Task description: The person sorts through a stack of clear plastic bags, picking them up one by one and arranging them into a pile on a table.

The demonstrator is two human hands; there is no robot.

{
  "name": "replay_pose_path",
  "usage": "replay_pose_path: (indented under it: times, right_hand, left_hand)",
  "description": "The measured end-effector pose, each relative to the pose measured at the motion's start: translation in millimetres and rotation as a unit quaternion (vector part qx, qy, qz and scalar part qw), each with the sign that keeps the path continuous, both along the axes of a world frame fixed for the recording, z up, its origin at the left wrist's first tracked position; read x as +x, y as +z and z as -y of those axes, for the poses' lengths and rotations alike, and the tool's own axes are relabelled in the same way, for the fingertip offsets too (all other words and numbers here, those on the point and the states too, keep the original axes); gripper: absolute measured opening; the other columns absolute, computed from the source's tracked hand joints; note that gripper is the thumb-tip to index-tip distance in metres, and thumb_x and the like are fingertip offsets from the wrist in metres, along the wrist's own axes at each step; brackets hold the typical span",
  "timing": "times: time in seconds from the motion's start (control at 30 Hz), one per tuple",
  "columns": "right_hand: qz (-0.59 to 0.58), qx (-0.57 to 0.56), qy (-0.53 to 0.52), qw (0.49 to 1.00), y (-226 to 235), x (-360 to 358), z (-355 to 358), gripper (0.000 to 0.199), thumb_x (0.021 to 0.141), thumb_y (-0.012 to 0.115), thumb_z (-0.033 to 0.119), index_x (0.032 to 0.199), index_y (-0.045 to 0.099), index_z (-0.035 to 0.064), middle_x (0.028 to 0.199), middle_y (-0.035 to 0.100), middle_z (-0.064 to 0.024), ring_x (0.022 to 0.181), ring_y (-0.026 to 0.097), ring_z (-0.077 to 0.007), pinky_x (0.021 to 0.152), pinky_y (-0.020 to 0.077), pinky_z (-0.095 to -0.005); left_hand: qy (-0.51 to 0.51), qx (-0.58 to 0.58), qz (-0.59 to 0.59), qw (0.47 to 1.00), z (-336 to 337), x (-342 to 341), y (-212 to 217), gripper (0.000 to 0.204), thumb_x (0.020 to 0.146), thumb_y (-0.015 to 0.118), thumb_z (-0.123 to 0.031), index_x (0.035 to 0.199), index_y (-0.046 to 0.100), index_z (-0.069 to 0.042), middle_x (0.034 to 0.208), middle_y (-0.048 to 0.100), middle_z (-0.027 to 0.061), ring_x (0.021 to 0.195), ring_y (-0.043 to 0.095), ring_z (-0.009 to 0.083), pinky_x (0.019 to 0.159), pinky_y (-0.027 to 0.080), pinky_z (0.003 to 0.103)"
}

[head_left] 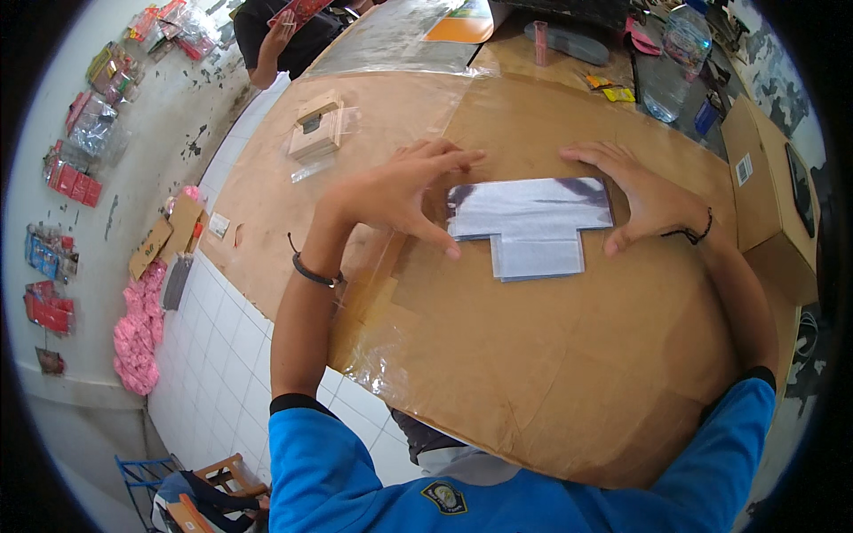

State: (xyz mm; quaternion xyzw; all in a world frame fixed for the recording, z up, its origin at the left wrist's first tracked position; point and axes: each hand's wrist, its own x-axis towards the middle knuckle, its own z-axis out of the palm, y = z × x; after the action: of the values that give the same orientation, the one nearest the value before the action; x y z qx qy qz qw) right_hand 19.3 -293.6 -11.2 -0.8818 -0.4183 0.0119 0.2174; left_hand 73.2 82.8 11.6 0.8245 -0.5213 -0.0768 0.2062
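A flat stack of shiny silver-grey T-shaped sheets [533, 226] lies on the cardboard-covered table [551, 373]. My left hand [400, 195] rests against the stack's left edge, fingers spread, thumb touching its lower left corner. My right hand [644, 200] presses against the right edge, fingers apart, thumb at the lower right corner. Neither hand grips anything; both lie flat beside the sheets.
A small folded cardboard box in clear wrap [315, 133] sits at the far left of the table. A clear water bottle [675, 62] and a brown carton [769, 191] stand to the right. Another person's hand [280, 40] holds something at the far end. Pink items [138, 329] lie on the tiled floor.
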Motion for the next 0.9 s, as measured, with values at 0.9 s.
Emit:
replay_pose_path:
  times: [0.9]
  right_hand:
    - [-0.053, 0.155, -0.011, 0.986, -9, -5, -3, 0.091, 0.082, 0.073, 0.068, 0.143, 0.051, 0.0054, 0.138, 0.053, -0.0134, 0.126, 0.051, -0.0295, 0.111, 0.0377, -0.0403]
  left_hand:
    - [0.011, -0.086, -0.161, 0.983, -4, 21, -5, 0.089, 0.072, 0.090, -0.046, 0.145, 0.056, -0.009, 0.120, 0.064, 0.0072, 0.113, 0.058, 0.0208, 0.094, 0.046, 0.034]
